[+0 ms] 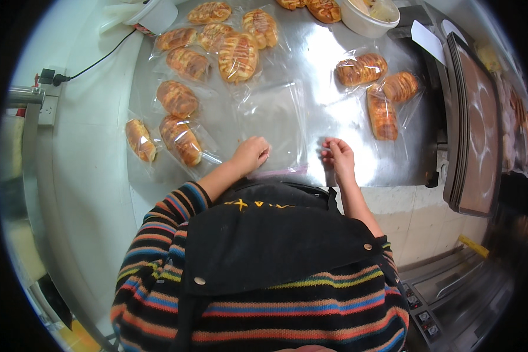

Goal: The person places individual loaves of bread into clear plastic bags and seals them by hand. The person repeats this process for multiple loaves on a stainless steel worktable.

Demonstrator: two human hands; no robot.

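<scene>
My left hand (251, 155), fingers curled, is at the left edge of a flat stack of clear plastic bags (275, 123); whether it grips anything is hidden. A pinkish strip runs along the bags' near edge. To the right of the bags, my right hand (339, 159) hovers over the steel table (325, 92), fingers bent and apart, holding nothing. Left of my hands lie bread rolls in clear bags, among them a long roll (180, 140) and a smaller roll (141, 140). On the right are three more bagged rolls, one of them upright in view (382, 113).
More bagged rolls (237, 57) crowd the table's far left. A white tub (369, 17) stands at the far right, another tub (152, 16) at the far left. Baking trays (477, 127) stand on edge beyond the right side. A black cable (101, 59) runs to a wall socket.
</scene>
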